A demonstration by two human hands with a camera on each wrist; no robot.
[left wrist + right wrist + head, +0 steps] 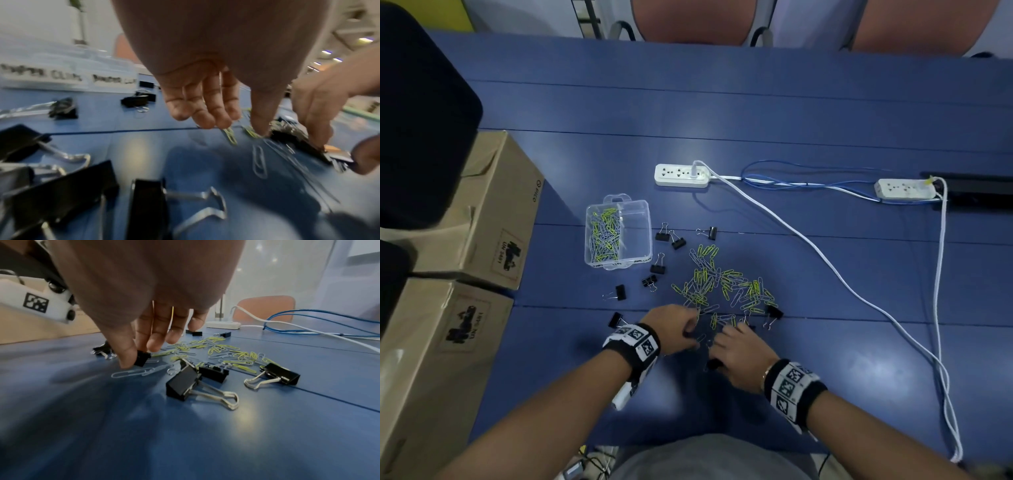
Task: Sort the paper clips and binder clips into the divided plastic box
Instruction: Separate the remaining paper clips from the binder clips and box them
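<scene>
A clear divided box (648,219) stands left of centre; its left compartment holds many paper clips (604,234). A loose pile of green and silver paper clips (722,287) lies to its right, with black binder clips (658,268) scattered around. My left hand (690,330) reaches down at the pile's near edge. In the left wrist view, the left hand (242,128) has its fingers nearly straight and tips on a green paper clip (231,135). My right hand (138,357) pinches a small black binder clip (142,359) between thumb and forefinger on the table.
Two white power strips (681,175) (905,189) with white and blue cables (825,253) lie behind and to the right. Two cardboard boxes (482,212) (424,359) sit along the left side. Larger binder clips (183,383) lie close to my right hand.
</scene>
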